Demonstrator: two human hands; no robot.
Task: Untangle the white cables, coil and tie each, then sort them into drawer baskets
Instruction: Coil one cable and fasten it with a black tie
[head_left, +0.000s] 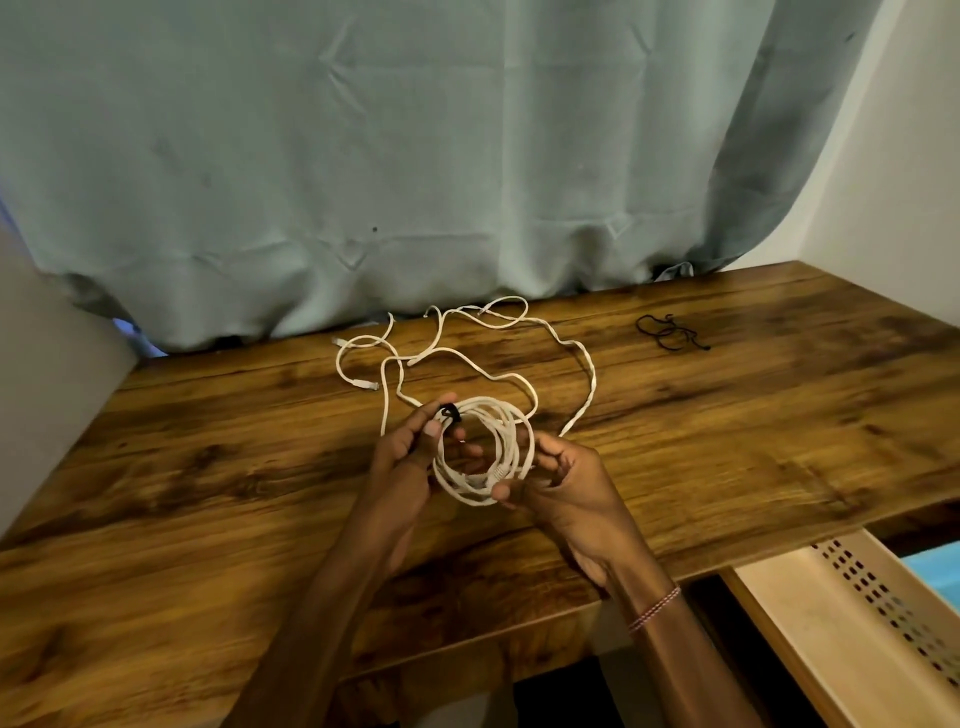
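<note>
Two hands grip coiled cable (485, 452) | left hand (410, 447) apparently pinches black tie (450, 413) | right hand (561, 480) clasps rim

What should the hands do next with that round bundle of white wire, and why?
Probably finish cinching the black tie around the coiled white cable. The left hand pinches the tie at the coil's top-left while the right hand steadies the other side, so the wrap looks unfinished. Loose white cables on the desk and the open drawer basket can wait.

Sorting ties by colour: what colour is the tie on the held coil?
Black, on the white coil at the left hand; head view.
</note>
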